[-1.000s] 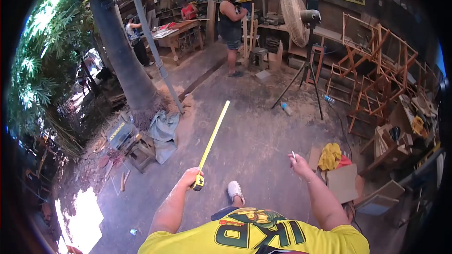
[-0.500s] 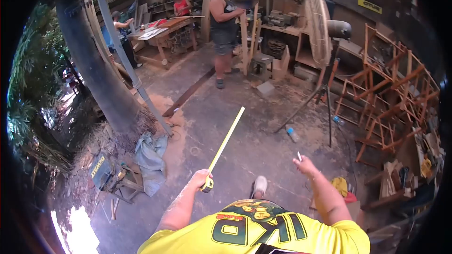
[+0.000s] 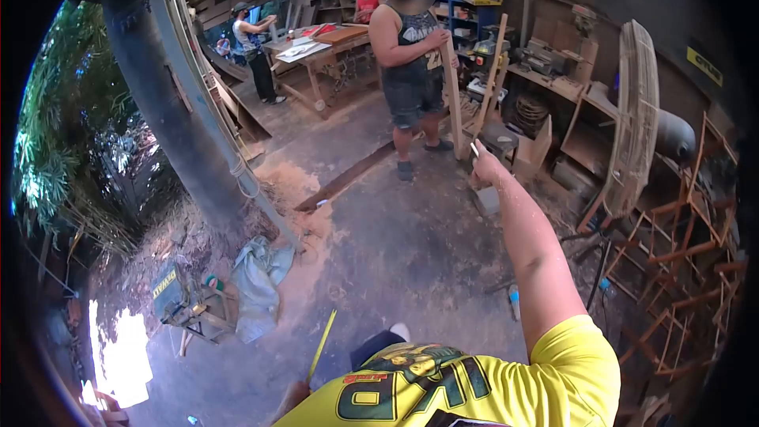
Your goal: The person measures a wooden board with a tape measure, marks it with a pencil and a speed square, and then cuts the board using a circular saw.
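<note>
My right hand (image 3: 487, 168) is stretched far forward, its fingers closed on a short white stick (image 3: 474, 148) that looks like chalk or a marker. Just beyond it in the view, a person in a dark tank top (image 3: 415, 51) steadies an upright wooden board (image 3: 452, 95). Low in the picture, my left hand (image 3: 296, 397) is dark and partly hidden by my yellow shirt. From it sticks out the yellow blade of a tape measure (image 3: 322, 344); the case is out of sight.
A large stand fan (image 3: 635, 119) is at right, beside stacked wooden frames (image 3: 688, 245). At left are a tree trunk (image 3: 170, 103), a metal pole (image 3: 202, 111) and a DeWalt machine (image 3: 186, 300). Two more people (image 3: 253, 43) are around a workbench (image 3: 336, 35).
My right arm has reached forward and up with the white stick. My left hand and the tape measure have dropped back toward my body. The view has moved nearer the person with the board.
</note>
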Action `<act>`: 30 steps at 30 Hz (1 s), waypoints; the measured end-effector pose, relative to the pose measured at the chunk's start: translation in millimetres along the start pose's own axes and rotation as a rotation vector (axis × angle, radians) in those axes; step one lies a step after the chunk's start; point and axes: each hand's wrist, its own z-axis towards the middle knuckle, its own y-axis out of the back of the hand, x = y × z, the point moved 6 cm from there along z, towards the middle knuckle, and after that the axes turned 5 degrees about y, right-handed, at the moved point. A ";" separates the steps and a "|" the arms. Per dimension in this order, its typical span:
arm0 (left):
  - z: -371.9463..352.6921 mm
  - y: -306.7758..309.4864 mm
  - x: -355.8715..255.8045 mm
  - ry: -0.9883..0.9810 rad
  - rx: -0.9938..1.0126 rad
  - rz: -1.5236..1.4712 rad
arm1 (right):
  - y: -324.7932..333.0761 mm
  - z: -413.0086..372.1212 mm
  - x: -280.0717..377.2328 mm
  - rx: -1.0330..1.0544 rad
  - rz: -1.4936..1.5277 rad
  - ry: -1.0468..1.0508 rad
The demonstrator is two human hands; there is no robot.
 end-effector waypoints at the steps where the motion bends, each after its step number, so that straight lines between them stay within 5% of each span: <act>1: 14.5 -13.8 5.0 0.095 0.087 -0.094 | -1.4 27.4 -3.3 -0.015 0.003 0.059; 3: 40.1 -20.8 7.2 0.189 0.180 -0.187 | -2.9 61.5 -9.5 -0.004 -0.058 0.067; 6: 118.8 24.6 -15.6 -0.066 0.075 0.042 | -6.3 97.5 -7.5 0.028 -0.063 0.069; 8: 260.8 65.3 -114.6 -0.243 0.031 0.158 | -15.9 125.5 -31.2 0.087 -0.059 0.142; 9: 266.8 61.2 -140.5 -0.331 0.007 0.211 | -8.7 132.0 -26.7 0.093 -0.080 0.140; 10: 252.5 139.3 -199.3 -0.322 0.088 0.286 | -2.1 125.2 -8.5 0.105 -0.061 0.112; 11: 310.6 129.2 -181.6 -0.239 -0.107 -0.325 | 3.4 126.1 1.4 0.117 -0.042 0.091; 14: 287.8 254.8 -293.7 -0.079 -0.206 -0.574 | -0.2 155.4 -8.2 0.177 0.016 0.166; 16: 282.4 271.4 -320.0 -0.047 -0.237 -0.644 | -3.6 172.8 -12.1 0.173 0.074 0.188; 19: 270.7 258.9 -334.1 0.011 -0.214 -0.686 | -14.7 206.6 -31.4 0.136 0.240 0.298; 21: 238.8 201.4 -326.2 -0.165 -0.286 -0.422 | -23.7 208.8 -44.5 0.221 0.363 0.304; 23: 194.6 132.4 -315.1 -0.099 -0.279 -0.188 | -46.4 218.8 -88.7 0.304 0.419 0.261; 24: 159.2 102.8 -304.7 0.358 -0.103 -0.545 | -59.2 215.6 -109.9 0.354 0.417 0.189; 26: 84.2 57.1 -312.7 0.527 -0.090 -0.629 | -98.9 213.6 -174.6 0.487 0.394 -0.089; 30: -21.0 -41.6 -304.2 0.767 -0.084 -0.655 | -144.8 191.1 -220.5 0.423 0.650 -0.207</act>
